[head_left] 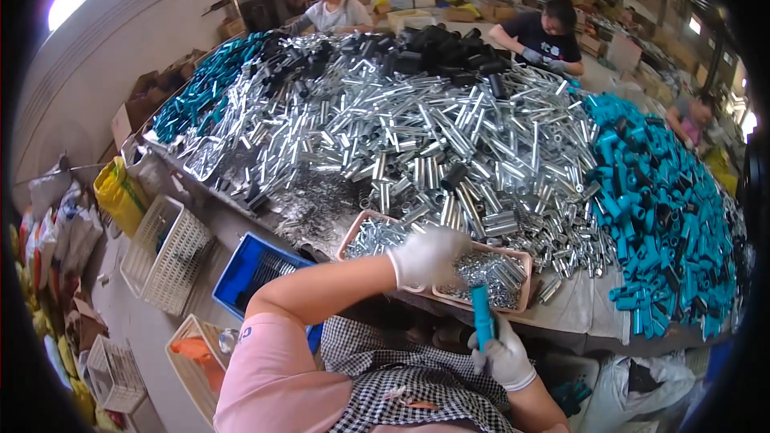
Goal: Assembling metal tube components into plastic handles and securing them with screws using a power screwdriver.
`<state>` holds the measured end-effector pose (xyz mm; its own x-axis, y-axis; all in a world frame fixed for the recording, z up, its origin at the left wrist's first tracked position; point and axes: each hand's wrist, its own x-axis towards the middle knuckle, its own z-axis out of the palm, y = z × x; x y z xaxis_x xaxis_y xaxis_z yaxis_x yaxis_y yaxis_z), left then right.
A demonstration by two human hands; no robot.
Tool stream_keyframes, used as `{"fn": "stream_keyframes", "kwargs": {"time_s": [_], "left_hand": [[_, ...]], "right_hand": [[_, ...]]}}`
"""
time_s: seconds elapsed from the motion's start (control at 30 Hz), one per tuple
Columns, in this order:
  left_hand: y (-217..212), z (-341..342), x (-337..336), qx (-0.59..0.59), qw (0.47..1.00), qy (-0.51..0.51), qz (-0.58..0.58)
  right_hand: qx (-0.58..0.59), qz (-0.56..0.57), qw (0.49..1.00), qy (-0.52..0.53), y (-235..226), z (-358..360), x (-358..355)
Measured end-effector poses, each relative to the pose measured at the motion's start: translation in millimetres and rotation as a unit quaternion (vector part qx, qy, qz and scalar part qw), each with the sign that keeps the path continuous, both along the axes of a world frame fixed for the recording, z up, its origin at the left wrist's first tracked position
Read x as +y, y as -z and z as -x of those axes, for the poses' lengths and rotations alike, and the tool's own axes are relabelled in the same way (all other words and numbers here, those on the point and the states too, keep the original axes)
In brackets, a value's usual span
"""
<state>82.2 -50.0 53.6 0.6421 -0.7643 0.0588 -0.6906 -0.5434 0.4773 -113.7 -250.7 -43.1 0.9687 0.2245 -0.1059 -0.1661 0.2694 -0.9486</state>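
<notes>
nearest us, our right hand [504,357] has its fingers wrapped around a blue tube [481,314], which stands upright, long axis pointing away from us. just beyond, our left hand [427,256] hovers over a shallow pink tray [525,261] of small silvery parts; its fingers curl down, and we cannot tell what they grip. farther off, a heap of metal tubes [417,128] covers the table.

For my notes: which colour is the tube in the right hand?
Teal blue tube, right hand; head view.
</notes>
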Motion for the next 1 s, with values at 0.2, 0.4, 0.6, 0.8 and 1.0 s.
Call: {"fn": "stream_keyframes", "kwargs": {"time_s": [0.2,0.4,0.6,0.8,1.0], "left_hand": [[-4,-120,-31,-0.108,0.964,-0.229,-0.077],[39,-157,-15,-0.088,0.954,-0.253,0.133],[30,-117,11,-0.112,0.947,-0.249,0.17],[18,-107,-13,-0.121,0.969,-0.209,0.045],[26,-131,-58,-0.175,0.962,-0.197,-0.073]], "right_hand": [[0.093,-0.216,0.968,0.087,4,5,6],[0.103,-0.233,0.965,0.062,-3,8,15],[0.128,-0.264,0.955,0.037,0,3,15],[0.118,-0.304,0.945,0.012,-4,8,23],[0.144,-0.275,0.948,0.065,2,21,27]]}}
